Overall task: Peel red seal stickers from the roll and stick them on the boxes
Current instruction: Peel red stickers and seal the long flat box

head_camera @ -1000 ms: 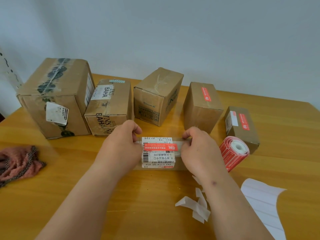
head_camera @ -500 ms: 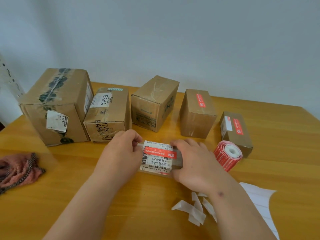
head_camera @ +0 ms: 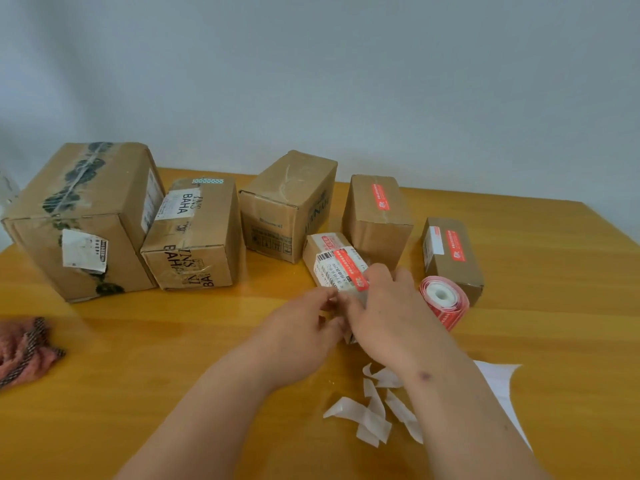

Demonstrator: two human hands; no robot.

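Red seal sticker [head_camera: 350, 269] lies stuck along the top of a small box [head_camera: 334, 263] near the table's middle, crossing a white shipping label w/ barcode. Both hands are on the near end of that box: left hand [head_camera: 304, 336] has its fingertips curled in and pinching the box's near corner; right hand [head_camera: 388, 313] lies over the box's near right side w/ fingers bent round it, holding it. The box sits angled, its far end just beside two boxes in the back row. Sticker roll [head_camera: 444, 301], red w/ a white core, stands on edge just right of the right hand, touching the small brown box [head_camera: 450, 258] behind it; that box carries a red seal on top. Another sealed box [head_camera: 379, 216] stands left of it. Further left along the back: an unsealed box [head_camera: 287, 206], a box printed "BAHA" [head_camera: 194, 237], and the biggest box [head_camera: 83, 216] at far left w/ dark-patterned tape. White backing scraps [head_camera: 374, 407] lie curled on the wooden table [head_camera: 173, 341] under the right forearm; a white sheet [head_camera: 498, 382] lies at the right. A pink cloth [head_camera: 24, 351] sits at the left edge.
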